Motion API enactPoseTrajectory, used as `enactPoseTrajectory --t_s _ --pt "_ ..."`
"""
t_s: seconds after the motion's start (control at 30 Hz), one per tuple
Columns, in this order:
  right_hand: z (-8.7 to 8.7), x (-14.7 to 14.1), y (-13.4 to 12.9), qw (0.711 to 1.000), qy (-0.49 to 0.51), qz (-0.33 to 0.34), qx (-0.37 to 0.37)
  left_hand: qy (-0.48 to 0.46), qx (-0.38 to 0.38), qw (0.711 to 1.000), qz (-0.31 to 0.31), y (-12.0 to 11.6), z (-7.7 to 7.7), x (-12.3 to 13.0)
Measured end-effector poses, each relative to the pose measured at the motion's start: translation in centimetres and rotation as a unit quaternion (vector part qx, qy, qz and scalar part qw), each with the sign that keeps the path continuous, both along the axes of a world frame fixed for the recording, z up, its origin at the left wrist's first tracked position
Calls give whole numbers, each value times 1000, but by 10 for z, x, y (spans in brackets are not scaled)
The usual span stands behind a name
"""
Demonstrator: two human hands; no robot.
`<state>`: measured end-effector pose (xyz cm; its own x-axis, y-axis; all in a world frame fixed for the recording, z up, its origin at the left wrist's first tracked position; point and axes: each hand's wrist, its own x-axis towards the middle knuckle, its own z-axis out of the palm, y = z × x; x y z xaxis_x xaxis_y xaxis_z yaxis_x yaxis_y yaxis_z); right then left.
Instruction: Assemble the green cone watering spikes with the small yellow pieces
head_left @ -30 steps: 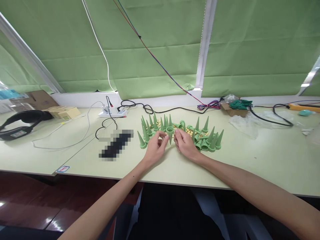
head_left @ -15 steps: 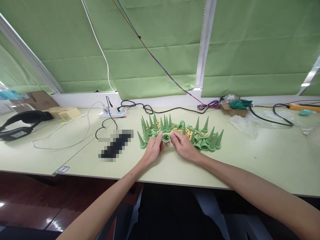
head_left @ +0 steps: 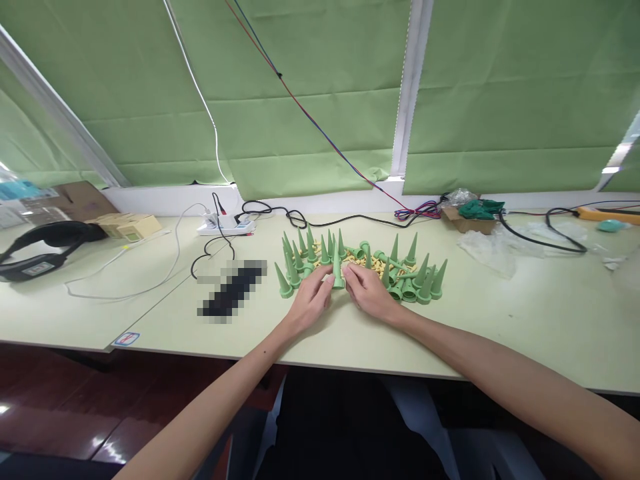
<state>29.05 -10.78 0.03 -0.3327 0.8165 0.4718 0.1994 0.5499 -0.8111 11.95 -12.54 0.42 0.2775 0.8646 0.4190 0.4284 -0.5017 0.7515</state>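
Observation:
My left hand is closed on a green plastic cone, which points upward with its wide base low. Close beside the cone, the fingers of my right hand are pinched together; whatever they hold is too small to make out. Behind both hands lies a pile of small yellow pieces. Several like green cones stand to the left of it and to the right, while a few lie on their sides, one showing its hollow base.
A power strip with black cables sits at the back left, and headphones lie far left near small boxes. An open carton and clear plastic bags lie back right. The table's front edge runs before me.
The cone in my left hand has turned from showing its open hollow base toward me to standing point up. My left fingers have shifted around it; my right hand has barely moved.

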Motion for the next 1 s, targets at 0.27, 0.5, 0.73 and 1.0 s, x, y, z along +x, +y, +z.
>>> enactPoseTrajectory --t_s 0.27,0.5,0.73,1.0 --pt "-5 -1 7 1000 7 -23 -13 17 42 999 1 4 -8 1" --pt "-3 -2 6 998 -1 -44 -38 43 82 996 14 5 -10 2" --pt "-6 -4 7 997 4 -70 -12 54 72 995 50 5 -5 5" --pt "-8 -6 3 995 -56 -70 48 -17 -19 998 63 2 -1 5"
